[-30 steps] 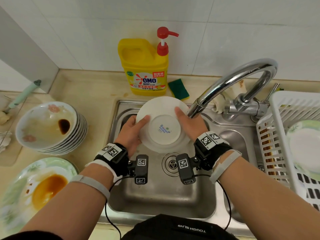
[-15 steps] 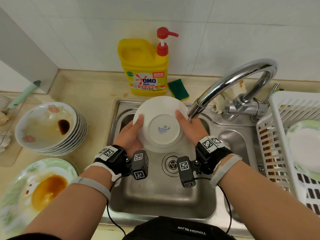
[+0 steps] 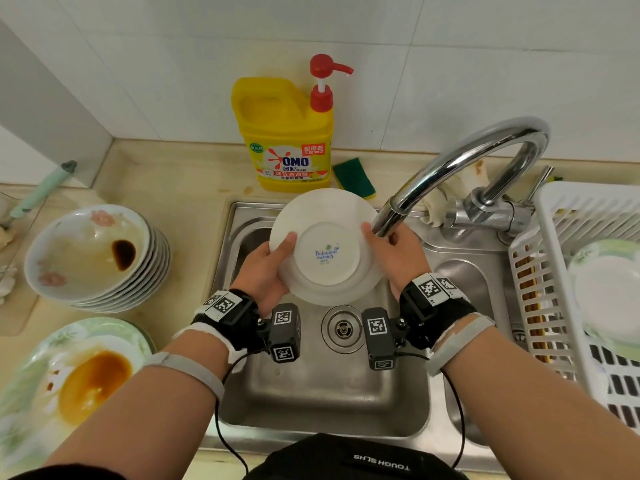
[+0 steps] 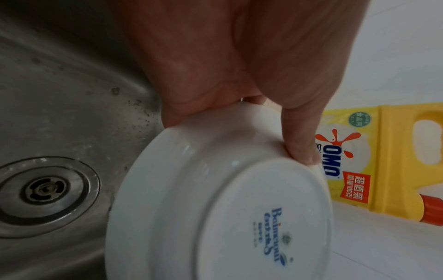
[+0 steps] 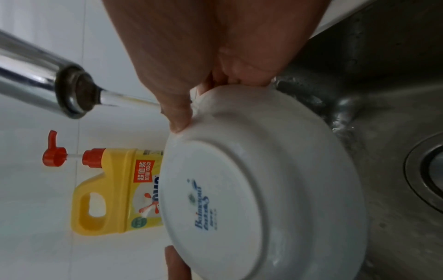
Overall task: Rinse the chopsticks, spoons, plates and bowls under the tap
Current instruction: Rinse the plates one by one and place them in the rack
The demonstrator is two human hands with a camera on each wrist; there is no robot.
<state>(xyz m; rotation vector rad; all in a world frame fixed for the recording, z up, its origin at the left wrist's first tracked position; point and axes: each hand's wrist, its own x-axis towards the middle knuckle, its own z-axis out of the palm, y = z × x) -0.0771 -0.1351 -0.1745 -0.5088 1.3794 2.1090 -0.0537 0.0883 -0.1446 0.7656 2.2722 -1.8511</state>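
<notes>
A white plate (image 3: 325,244) is gripped at opposite rims by the left hand (image 3: 266,271) and right hand (image 3: 398,251), underside up, above the sink (image 3: 242,393) drain, beside the tap (image 3: 460,164).

Glossy white ceramic plate (image 3: 325,247), shiny chrome tap (image 3: 460,168), brushed steel sink (image 3: 311,393), yellow plastic bottle (image 3: 284,133).

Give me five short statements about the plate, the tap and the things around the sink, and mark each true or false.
1. Both hands hold the white plate over the sink. True.
2. The plate's underside faces the head camera. True.
3. The tap is dry. False: the right wrist view shows water leaving the spout.
4. The soap bottle is blue. False: it is yellow with a red pump.
5. The bowls stacked left of the sink are dirty. True.
</notes>
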